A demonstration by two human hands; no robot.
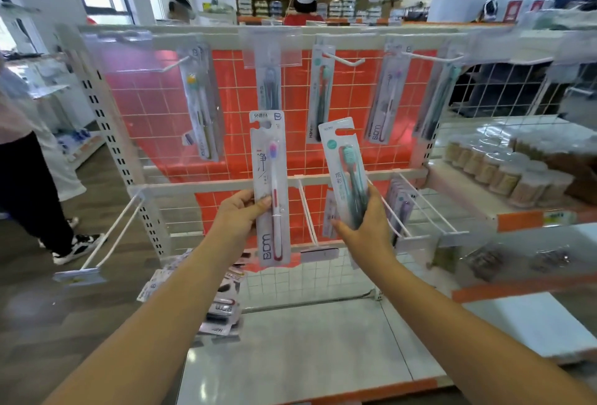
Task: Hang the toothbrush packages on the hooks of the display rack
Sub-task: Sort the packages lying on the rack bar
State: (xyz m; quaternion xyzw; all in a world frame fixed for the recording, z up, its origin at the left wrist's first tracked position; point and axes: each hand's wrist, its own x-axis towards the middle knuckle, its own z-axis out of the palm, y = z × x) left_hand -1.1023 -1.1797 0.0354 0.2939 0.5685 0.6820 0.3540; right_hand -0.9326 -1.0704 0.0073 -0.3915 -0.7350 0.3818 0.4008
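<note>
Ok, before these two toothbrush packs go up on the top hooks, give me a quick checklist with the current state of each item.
1. Left hand grips the pink-brush pack firmly: ok, fingers curl round its lower half.
2. Right hand grips the green-brush pack: ok.
3. Hang holes at the top of both packs point up: ok; the green-brush pack leans left.
4. Matching hook for the green-brush pack has free length: ok, one similar pack hangs behind its tip.
5. Matching hook for the pink-brush pack has room: ok.
6. Packs lined up with hook tips: not ok, both sit below the top row.
</note>
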